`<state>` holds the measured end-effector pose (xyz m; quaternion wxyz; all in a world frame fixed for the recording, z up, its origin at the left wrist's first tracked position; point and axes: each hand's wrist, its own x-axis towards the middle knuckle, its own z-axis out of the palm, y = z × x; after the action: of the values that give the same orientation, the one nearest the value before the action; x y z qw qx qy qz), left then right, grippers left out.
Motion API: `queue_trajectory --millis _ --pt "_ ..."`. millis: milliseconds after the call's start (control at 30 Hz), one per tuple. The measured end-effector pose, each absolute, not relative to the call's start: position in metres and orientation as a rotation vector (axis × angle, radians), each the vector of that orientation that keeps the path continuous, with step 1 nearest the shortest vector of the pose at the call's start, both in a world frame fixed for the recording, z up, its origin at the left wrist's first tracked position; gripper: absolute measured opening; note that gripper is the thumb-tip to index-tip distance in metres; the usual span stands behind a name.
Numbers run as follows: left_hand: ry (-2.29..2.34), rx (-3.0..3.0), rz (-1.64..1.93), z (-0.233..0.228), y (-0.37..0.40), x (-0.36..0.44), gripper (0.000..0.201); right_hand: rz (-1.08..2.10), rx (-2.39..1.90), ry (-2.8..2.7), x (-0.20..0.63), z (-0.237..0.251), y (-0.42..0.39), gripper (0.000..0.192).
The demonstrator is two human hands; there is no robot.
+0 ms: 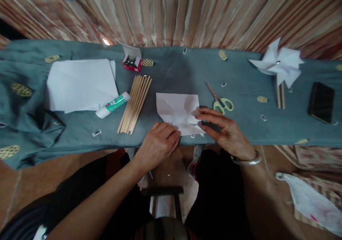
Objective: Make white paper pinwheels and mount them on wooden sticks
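Observation:
A square of white paper with cut slits lies near the table's front edge. My left hand is closed at its near left corner, fingers curled together over the paper edge; the fingertips are partly hidden. On the other side, my right hand is open, with thumb and fingers apart, and its fingertips touch or hover at the paper's right edge. Green-handled scissors lie just beyond the right hand. To the left of the paper rests a bundle of wooden sticks.
A glue stick lies against a stack of white paper. Behind the sticks stands an opened red box of small metal pieces. At right are a finished-looking white paper pinwheel, two sticks and a black phone. A curtain hangs behind the table.

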<state>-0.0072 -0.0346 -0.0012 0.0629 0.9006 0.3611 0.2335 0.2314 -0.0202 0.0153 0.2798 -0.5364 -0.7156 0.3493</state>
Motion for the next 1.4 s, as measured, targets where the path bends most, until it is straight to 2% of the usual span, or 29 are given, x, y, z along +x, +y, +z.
queue_trajectory --millis 100,200,433,933,1167,1400 --pt "1.095 2.711 0.715 -0.001 -0.035 -0.008 0.015 1.095 -1.370 -1.893 0.232 0.016 -0.019 0.027" --pt "1.097 2.704 0.703 -0.001 -0.035 -0.008 0.014 1.173 -1.321 -1.827 0.230 0.015 -0.017 0.017" --pt "1.101 2.703 0.661 -0.001 -0.036 -0.007 0.014 1.136 -1.327 -1.743 0.219 0.009 -0.013 0.006" --pt "1.122 2.670 0.700 -0.003 -0.039 -0.009 0.015 0.595 -1.552 -1.956 0.182 -0.003 -0.010 0.006" --pt "1.106 2.667 0.699 -0.005 -0.041 -0.011 0.027 0.513 -1.568 -1.982 0.180 -0.007 -0.010 0.003" --pt "1.085 2.676 0.637 -0.006 -0.041 -0.011 0.027 0.525 -1.592 -1.977 0.179 -0.006 -0.011 0.003"
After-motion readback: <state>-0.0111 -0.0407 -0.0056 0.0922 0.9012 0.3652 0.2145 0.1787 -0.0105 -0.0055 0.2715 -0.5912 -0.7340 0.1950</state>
